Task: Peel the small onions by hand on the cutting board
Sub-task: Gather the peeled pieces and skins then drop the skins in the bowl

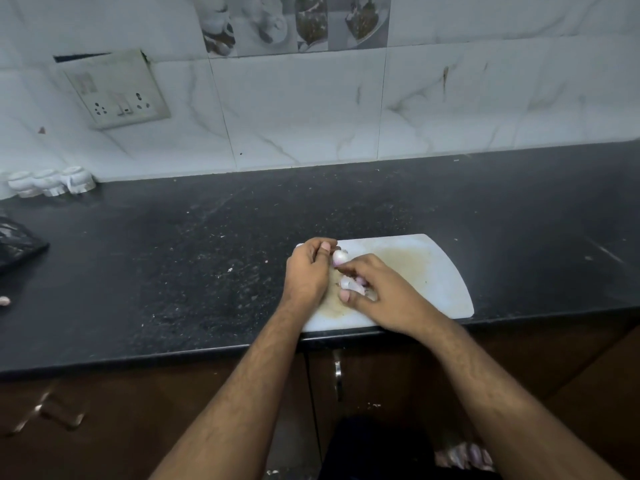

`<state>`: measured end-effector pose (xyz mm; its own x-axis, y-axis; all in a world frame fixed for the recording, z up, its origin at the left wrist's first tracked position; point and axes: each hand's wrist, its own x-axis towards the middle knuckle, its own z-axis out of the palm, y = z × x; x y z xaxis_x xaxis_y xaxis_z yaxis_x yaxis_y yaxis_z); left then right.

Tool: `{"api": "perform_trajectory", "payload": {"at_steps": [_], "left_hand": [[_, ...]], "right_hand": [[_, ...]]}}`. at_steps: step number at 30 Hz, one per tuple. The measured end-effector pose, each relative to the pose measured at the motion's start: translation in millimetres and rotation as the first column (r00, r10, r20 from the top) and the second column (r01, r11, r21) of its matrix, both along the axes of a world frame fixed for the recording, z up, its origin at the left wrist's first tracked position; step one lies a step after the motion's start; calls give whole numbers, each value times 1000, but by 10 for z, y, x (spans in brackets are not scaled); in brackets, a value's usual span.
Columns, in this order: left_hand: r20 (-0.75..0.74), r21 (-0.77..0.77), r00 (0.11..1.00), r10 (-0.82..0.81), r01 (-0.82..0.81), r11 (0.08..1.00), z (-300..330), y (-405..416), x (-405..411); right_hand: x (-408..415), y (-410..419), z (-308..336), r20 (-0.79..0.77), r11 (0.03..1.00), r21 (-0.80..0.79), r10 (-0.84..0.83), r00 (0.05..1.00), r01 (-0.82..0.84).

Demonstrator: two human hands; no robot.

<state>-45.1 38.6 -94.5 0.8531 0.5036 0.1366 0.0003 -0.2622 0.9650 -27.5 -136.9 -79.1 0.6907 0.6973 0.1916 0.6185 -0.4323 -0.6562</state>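
A white cutting board [440, 271] with a yellowish stain lies at the front edge of the black counter. My left hand [308, 271] holds a small pale pink onion [339, 257] at its fingertips above the board's left end. My right hand [377, 289] touches that onion with thumb and forefinger, its fingers curled. Under my right hand, on the board, lie other small onions or peel pieces [353, 284], partly hidden by the fingers.
The black counter [173, 254] stretches left and right, speckled with crumbs. A dark bag [14, 244] and a small onion [4, 301] sit at the far left. White holders [52, 181] stand by the tiled wall. Brown cabinet doors [346, 375] are below.
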Motion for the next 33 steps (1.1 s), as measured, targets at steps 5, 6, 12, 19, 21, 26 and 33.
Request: {"api": "perform_trajectory", "payload": {"at_steps": [5, 6, 12, 19, 21, 26, 33], "left_hand": [[-4, 3, 999, -33, 33, 999, 26, -7, -31], [-6, 4, 999, -40, 40, 999, 24, -8, -31], [7, -15, 1000, -30, 30, 999, 21, -17, -12], [1, -105, 999, 35, -34, 994, 20, 11, -7], [0, -108, 999, 36, -36, 994, 28, 7, -12], [-1, -199, 999, 41, -40, 979, 72, -33, -37], [-20, -191, 1000, -21, 17, 981, 242, -122, -162]], "right_hand": [[-99, 82, -1, 119, 997, -76, 23, 993, -14], [-108, 89, -8, 143, 995, -94, 42, 989, -29], [-91, 18, -1, 49, 988, 152, 33, 998, -40], [-45, 139, -15, 43, 995, -54, 87, 995, -84], [-51, 161, -13, 73, 993, -108, 64, 995, -56], [-90, 209, 10, 173, 987, -134, 115, 978, -93], [44, -56, 44, 86, 997, 22, 71, 994, -73]]}}
